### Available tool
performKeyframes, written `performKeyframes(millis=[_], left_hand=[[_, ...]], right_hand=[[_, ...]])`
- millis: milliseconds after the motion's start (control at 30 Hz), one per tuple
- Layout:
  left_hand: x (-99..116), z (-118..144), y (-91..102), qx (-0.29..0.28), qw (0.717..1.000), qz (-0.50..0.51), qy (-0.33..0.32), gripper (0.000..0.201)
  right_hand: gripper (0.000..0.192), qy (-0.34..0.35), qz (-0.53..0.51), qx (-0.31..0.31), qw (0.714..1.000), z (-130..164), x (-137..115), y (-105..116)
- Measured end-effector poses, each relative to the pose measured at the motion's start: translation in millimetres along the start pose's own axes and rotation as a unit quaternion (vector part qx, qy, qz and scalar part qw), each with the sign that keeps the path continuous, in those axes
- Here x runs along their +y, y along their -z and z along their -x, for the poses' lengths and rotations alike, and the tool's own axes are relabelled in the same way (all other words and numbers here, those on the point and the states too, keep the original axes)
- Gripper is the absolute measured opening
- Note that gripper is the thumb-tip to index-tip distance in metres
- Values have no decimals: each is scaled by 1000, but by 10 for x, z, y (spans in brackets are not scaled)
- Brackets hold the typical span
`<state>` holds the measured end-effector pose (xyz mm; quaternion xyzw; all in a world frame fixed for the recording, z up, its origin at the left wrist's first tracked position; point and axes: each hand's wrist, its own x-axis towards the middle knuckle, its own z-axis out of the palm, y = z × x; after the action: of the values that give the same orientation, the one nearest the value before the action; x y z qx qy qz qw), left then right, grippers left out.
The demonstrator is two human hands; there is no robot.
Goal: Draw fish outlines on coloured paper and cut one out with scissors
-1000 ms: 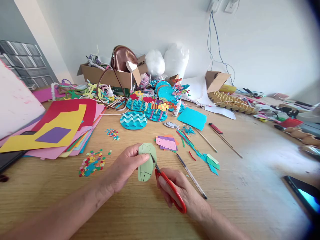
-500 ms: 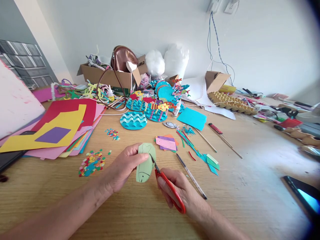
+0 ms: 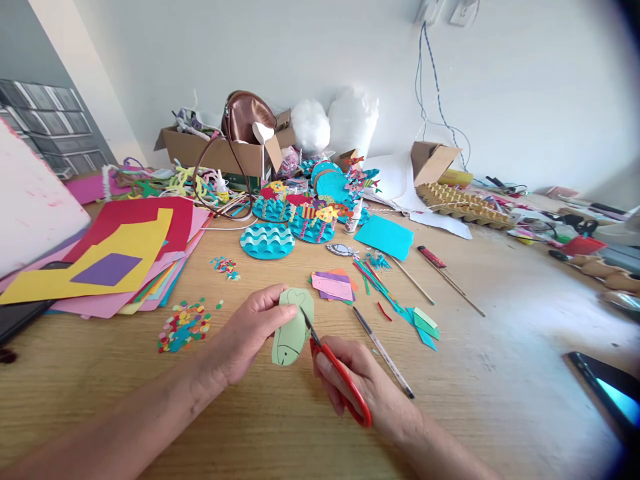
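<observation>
Between thumb and fingers, my left hand (image 3: 260,317) pinches a piece of light green paper (image 3: 291,333) with a fish outline drawn on it, head end down. My right hand (image 3: 353,373) is wrapped round the red handles of a pair of scissors (image 3: 345,383). Their dark blades meet the paper's right edge, near the drawn tail. Just beyond the paper lies a small stack of coloured paper pieces (image 3: 334,287), with a fish outline on the pink top one. A pen (image 3: 384,353) rests to the right of the scissors.
Coloured paper sheets (image 3: 115,227) are stacked at left, near scattered confetti dots (image 3: 185,325). Blue wavy bases (image 3: 267,241) with paper fish, a glue bottle (image 3: 353,217) and a blue sheet (image 3: 385,237) stand behind. Paper strips (image 3: 385,290) and a phone (image 3: 603,390) lie at right.
The green paper has shifted and tilted very slightly to the right at its top. Both hands keep nearly the same place and grip.
</observation>
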<state>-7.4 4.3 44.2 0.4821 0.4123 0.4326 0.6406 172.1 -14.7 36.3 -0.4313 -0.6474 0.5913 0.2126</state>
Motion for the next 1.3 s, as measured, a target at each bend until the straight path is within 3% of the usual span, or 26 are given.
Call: performKeyframes(millis=[500,800,1100,1300], left_hand=[[-12,-2,10,1,999,44,22,19],[68,-11,34,5,1000,-9,27,26],[70,11,-23,19,996,75,41,24],[26,21,-69,23,997,66,36,23]], right_hand=[[45,-1,10,0,1000,-5,73,1],[48,1,3,-10,1000,-15,63,-8],[46,-1,-33,-11,999,-1,-70,-24],[50,19,-40,-16,999,-4,-21,-23]])
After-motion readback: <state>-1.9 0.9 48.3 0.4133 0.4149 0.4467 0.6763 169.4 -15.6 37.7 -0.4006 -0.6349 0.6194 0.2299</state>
